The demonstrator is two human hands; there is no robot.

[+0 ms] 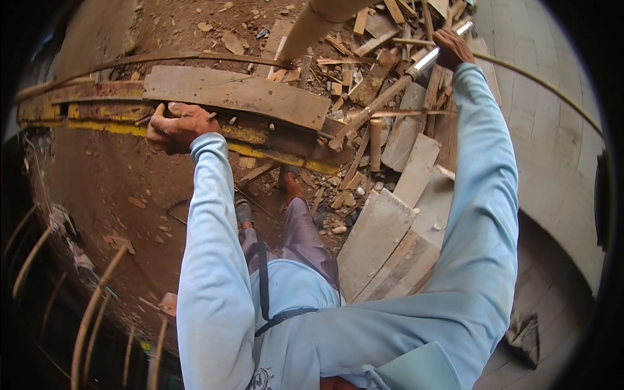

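A short, weathered wooden board (237, 94) lies across a rusty beam with yellow paint (104, 112). My left hand (179, 128) is closed at the board's near edge, toward its left end; its fingertips are partly hidden. Small peg-like bits stick out beside that hand, under the board. Stretched far out to the right, my right hand (453, 49) is wrapped around a long stick-like tool (390, 93) with a silvery grip section. The tool slants down to the left, and its lower end is by the board's right end. Its exact kind cannot be made out.
Scrap wood and offcuts (383, 65) cover the ground ahead on the right. Flat planks (377, 237) lie beside my legs. A thick pole (312, 32) rises ahead, and a thin bent strip (546, 81) arches at the right. Curved sticks (97, 292) stand at the lower left.
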